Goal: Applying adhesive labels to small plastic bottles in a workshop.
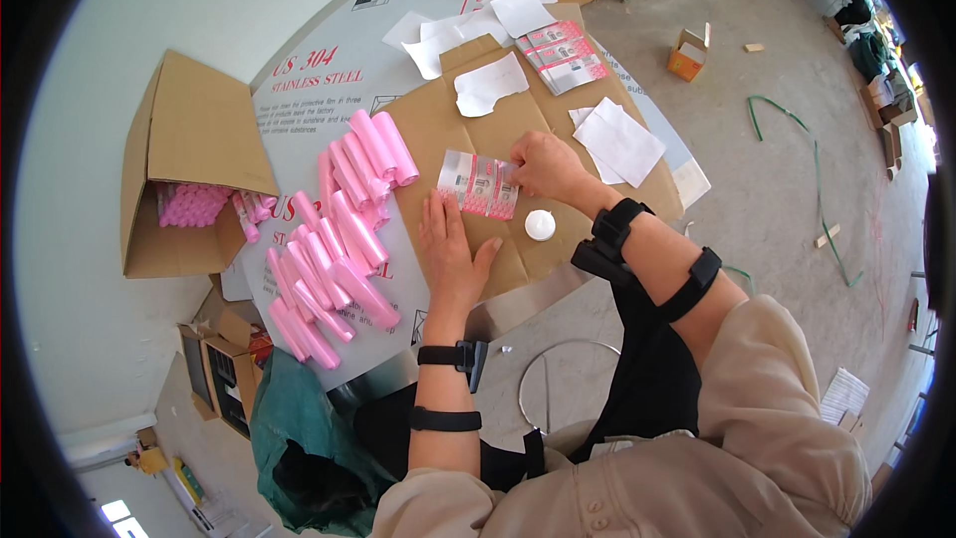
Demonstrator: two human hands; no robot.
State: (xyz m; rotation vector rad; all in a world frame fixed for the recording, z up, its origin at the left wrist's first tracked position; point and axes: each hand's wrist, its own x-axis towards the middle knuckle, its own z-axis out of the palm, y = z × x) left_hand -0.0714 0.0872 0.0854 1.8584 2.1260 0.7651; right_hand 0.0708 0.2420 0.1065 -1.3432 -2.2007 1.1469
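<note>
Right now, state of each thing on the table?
label sheet: flat on the cardboard, pinned by both hands
left hand: open, palm down beside the sheet
right hand: fingers pinching the sheet's edge
pink rolls: lying loose in a pile
cardboard box: open, on its side, pink rolls inside
white round cap: lying flat, untouched
label stack: lying flat, untouched

Left hand (450,251): flat, palm down on the brown cardboard sheet (438,125), fingertips at the lower edge of the pink label strip (479,184).
Right hand (546,167): fingers pinching the strip's right end.
White round cap (540,225): on the cardboard, just below the strip.
Pink rolls (339,239): heaped toward the table's left edge.
Open carton (184,169): beyond that edge, more rolls inside.
</note>
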